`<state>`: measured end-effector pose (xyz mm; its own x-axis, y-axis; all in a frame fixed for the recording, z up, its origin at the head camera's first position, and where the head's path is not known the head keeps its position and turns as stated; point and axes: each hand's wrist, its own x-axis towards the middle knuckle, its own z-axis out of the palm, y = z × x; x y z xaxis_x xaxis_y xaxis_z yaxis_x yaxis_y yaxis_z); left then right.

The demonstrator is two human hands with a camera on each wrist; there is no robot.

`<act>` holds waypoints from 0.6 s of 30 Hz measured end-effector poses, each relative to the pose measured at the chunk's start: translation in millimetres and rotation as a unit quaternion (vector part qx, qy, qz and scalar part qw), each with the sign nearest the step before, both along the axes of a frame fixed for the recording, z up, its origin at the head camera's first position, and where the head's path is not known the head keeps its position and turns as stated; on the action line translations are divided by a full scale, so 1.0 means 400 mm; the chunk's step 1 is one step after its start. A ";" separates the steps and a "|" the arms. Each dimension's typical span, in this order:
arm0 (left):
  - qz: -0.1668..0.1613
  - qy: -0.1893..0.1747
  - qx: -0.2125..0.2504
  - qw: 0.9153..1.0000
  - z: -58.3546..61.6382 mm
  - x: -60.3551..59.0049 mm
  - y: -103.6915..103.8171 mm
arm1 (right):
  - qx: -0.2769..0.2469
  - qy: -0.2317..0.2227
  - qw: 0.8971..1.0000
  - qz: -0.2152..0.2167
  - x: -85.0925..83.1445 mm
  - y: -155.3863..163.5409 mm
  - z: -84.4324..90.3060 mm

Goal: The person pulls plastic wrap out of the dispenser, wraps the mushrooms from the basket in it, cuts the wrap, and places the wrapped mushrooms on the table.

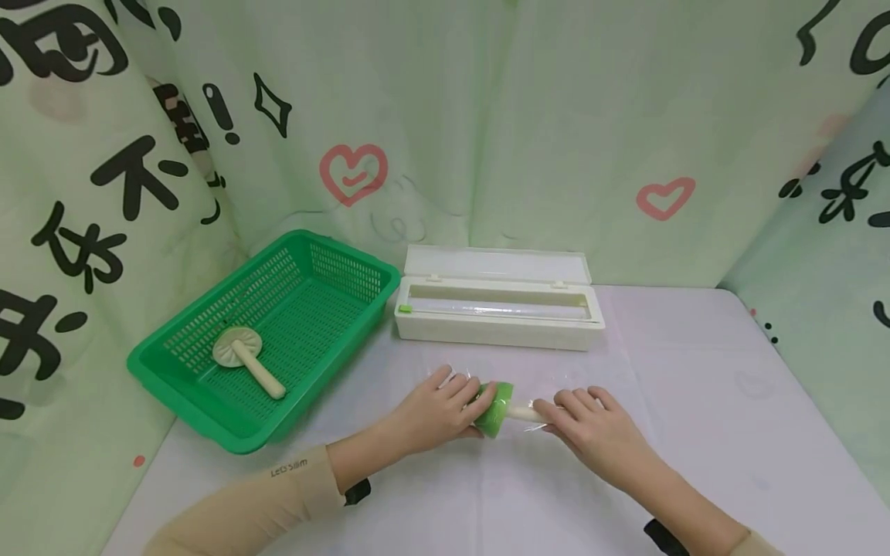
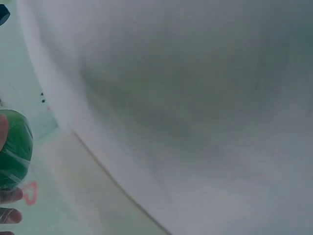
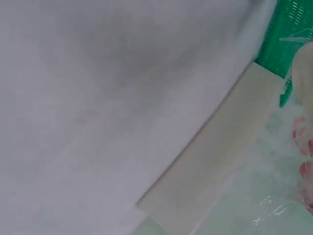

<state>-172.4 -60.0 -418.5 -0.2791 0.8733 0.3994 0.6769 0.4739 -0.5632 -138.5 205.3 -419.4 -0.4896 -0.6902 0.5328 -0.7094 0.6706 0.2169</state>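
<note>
A mushroom with a green cap [image 1: 496, 411] and a pale stem [image 1: 524, 413] lies sideways between the hands above the table, clear plastic film around it. The left hand [image 1: 445, 405] grips the cap from the left. At the other end, the right hand [image 1: 591, 432] pinches the stem and the film about it. In the left wrist view the film-covered green cap [image 2: 17, 149] shows at the left edge, with fingertips below. The pale stem [image 3: 304, 78] and loose film [image 3: 274, 208] appear at the right of the right wrist view.
A green basket [image 1: 334, 371] stands at the left, holding a second pale-stemmed mushroom [image 1: 257, 374], its underside up. Behind the hands, a white film box [image 1: 487, 336] has its lid [image 1: 497, 265] raised and a roll of clear film [image 1: 494, 307] inside. Printed curtains [image 1: 542, 131] enclose the white-covered table [image 1: 695, 371].
</note>
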 end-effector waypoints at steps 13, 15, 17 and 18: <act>0.038 -0.046 -0.041 0.997 -0.130 -0.014 0.013 | 0.036 -0.099 0.994 -0.020 -0.014 -0.016 -0.114; 0.042 -0.061 -0.042 0.996 -0.137 -0.017 0.013 | 0.035 -0.104 0.994 -0.022 -0.020 -0.017 -0.123; 0.043 -0.075 -0.038 0.996 -0.143 -0.021 0.013 | 0.029 -0.111 0.993 -0.019 -0.026 -0.016 -0.131; 0.044 -0.081 -0.034 0.995 -0.146 -0.023 0.014 | 0.025 -0.115 0.993 -0.018 -0.030 -0.014 -0.135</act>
<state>-181.8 -54.4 -476.7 -0.4110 0.8664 0.2836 0.7191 0.4993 -0.4833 -150.3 199.6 -473.5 -0.6194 -0.6924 0.3701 -0.7193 0.6894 0.0858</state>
